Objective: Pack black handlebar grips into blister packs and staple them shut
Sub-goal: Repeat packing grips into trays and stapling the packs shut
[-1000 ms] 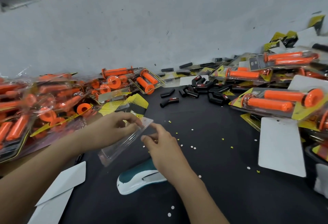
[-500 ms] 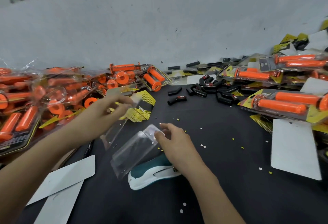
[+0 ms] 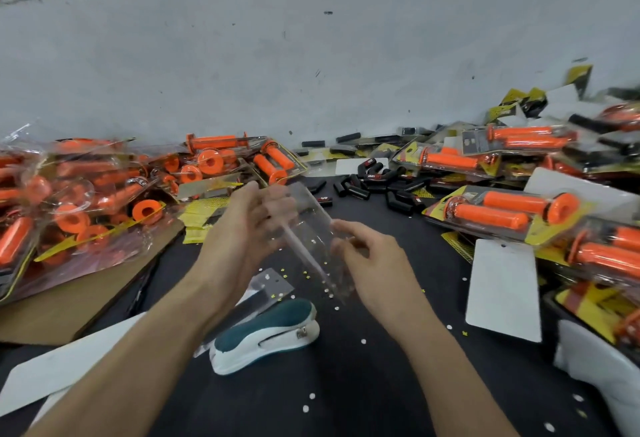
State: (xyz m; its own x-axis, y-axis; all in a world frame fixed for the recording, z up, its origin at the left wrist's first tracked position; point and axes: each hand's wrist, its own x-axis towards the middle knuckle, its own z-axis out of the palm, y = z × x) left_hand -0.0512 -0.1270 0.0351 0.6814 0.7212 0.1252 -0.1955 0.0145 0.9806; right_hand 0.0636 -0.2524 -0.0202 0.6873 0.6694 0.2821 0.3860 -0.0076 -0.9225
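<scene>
Just above the black counter (image 3: 363, 395), the left hand (image 3: 252, 228) and the right hand (image 3: 375, 263) share a clear plastic blister pack (image 3: 313, 228), tilted with its far end at the left fingers. The right hand's fingers are curled, pinching the pack's near edge. The left hand's fingers lie fairly straight behind the plastic, smeared by blur; whether they pinch it or only touch it I cannot tell. Under the left wrist lies a second clear plastic shell (image 3: 273, 286), partly covered. Nearer than both hands sits a teal-and-white stapler (image 3: 266, 332). Beyond the hands, short black rubber handlebar grips (image 3: 377, 183) lie in a loose heap. Packed orange grips (image 3: 502, 211) pile up outside each hand, cut off by the frame edges. A blank white card (image 3: 502, 291) lies right of the right hand.
</scene>
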